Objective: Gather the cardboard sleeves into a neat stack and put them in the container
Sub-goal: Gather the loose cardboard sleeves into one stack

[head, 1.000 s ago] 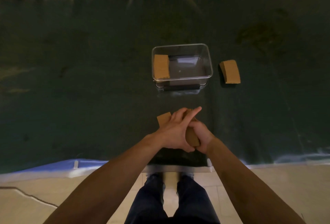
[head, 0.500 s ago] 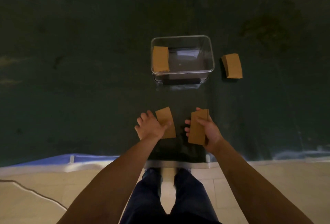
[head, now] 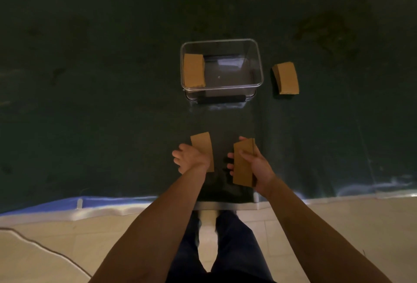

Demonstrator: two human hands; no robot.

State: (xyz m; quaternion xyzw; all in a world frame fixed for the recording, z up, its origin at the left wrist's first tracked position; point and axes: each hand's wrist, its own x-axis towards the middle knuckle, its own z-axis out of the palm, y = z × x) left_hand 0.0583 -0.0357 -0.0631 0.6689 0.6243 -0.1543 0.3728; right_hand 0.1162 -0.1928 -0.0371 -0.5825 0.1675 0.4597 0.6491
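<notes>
Currently my right hand [head: 255, 165] pinches a small stack of sleeves [head: 242, 162] above the surface [head: 90, 102]; my left hand [head: 190, 158], fingers loosely curled, rests on a single sleeve [head: 203, 149] lying flat. One stack [head: 193, 70] sits in the container [head: 259, 66], another [head: 286, 78] just right of it. Risk: the flat sleeve may slide on the cloth, and a weak pinch could fan the held stack.

- Right hand [head: 255, 165] grips a small stack of sleeves [head: 242, 163].
- Left hand [head: 191, 158] rests on a flat sleeve [head: 203, 147] just left of that grip.
- Clear container [head: 257, 66] beyond both, one sleeve stack [head: 193, 70] inside.
</notes>
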